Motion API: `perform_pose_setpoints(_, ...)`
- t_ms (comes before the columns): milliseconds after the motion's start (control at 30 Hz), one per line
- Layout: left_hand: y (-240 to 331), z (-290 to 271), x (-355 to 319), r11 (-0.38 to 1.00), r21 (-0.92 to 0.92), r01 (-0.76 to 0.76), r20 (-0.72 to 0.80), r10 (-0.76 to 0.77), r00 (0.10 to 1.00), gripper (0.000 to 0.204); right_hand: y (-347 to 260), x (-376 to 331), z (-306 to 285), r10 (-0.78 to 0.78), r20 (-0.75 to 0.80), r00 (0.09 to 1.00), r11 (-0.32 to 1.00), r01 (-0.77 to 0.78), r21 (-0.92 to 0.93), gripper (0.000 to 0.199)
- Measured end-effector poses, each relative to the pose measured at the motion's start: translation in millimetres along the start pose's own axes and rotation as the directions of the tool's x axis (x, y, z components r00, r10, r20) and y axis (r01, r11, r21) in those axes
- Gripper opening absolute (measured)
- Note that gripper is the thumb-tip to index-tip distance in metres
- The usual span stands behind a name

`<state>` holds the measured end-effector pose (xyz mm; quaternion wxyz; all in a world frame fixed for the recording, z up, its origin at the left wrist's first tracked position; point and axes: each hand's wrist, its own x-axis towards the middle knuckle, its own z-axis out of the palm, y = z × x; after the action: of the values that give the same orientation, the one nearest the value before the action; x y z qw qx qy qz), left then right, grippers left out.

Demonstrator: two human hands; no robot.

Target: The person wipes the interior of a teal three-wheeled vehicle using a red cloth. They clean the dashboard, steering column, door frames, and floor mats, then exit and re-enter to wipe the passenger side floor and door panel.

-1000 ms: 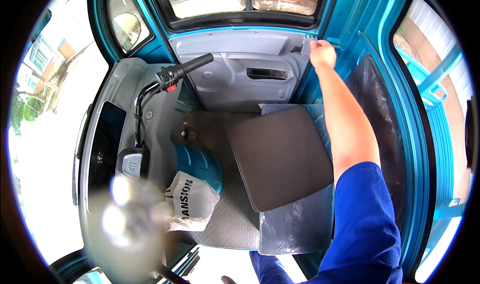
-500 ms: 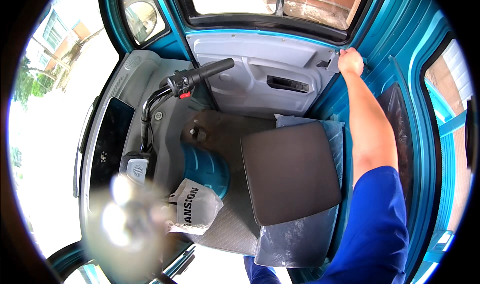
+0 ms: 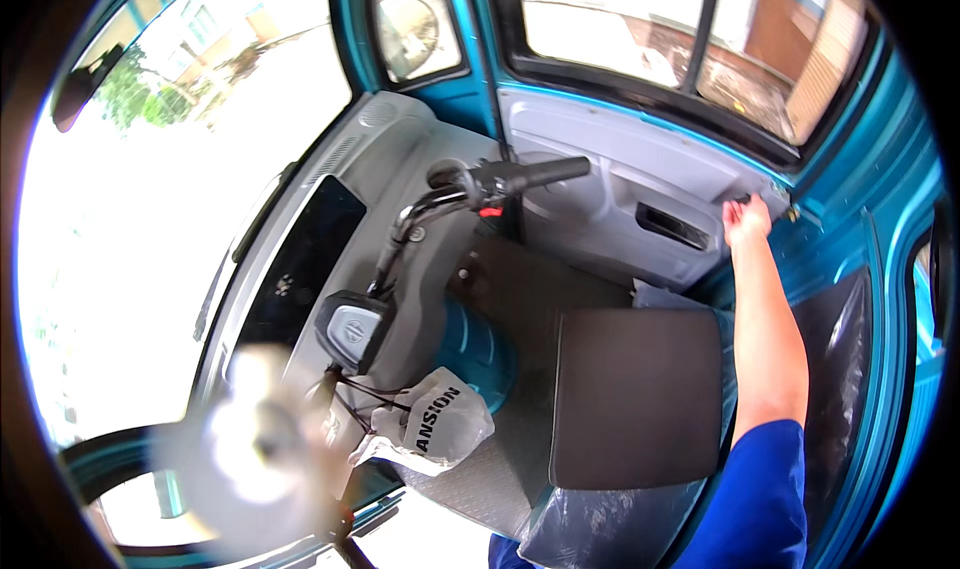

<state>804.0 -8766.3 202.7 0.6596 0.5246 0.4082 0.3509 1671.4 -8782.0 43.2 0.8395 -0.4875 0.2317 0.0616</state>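
Curled at the top rear corner of the grey door panel (image 3: 640,184), my right hand (image 3: 747,219) has its fingers closed around a small dark latch (image 3: 738,201) just under the window sill; how firmly I grip it I cannot tell. That arm stretches forward from its blue sleeve (image 3: 750,499) along the far side of the dark flat seat (image 3: 635,397), which lies just beside it. Left of the seat, the black handlebar grip (image 3: 530,176) points toward the door panel, well apart from my hand. Lower down, a white plastic bag (image 3: 430,424) hangs near the steering column. My left hand is out of view.
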Motion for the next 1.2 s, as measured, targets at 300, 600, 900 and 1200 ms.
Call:
perform_pose_setpoints(300, -21, -37, -6, 1.0, 0.015, -0.024, -0.195, 0.027, 0.981, 0.056, 18, 12, 9, -0.052, 0.036, 0.998, 0.992, 0.056, -0.114, 0.031)
perform_pose_setpoints(600, -47, -70, -8, 0.988, -0.053, 0.148, 0.14, -0.14, 0.98, 0.06, 18, 2, 9, 0.036, 0.269, 0.963, 0.975, -0.093, 0.204, 0.058)
perform_pose_setpoints(900, 10, -13, 26, 0.981, -0.046, 0.187, 0.275, -0.167, 0.947, 0.064, 9, -47, 28, -0.014, 0.046, 0.999, 0.969, 0.003, 0.246, 0.075)
perform_pose_setpoints(1200, 4, 0, 47, 0.964, -0.005, 0.265, 0.26, -0.255, 0.931, 0.069, -21, -92, 62, 0.139, -0.063, 0.988, 0.988, -0.134, 0.073, 0.09)
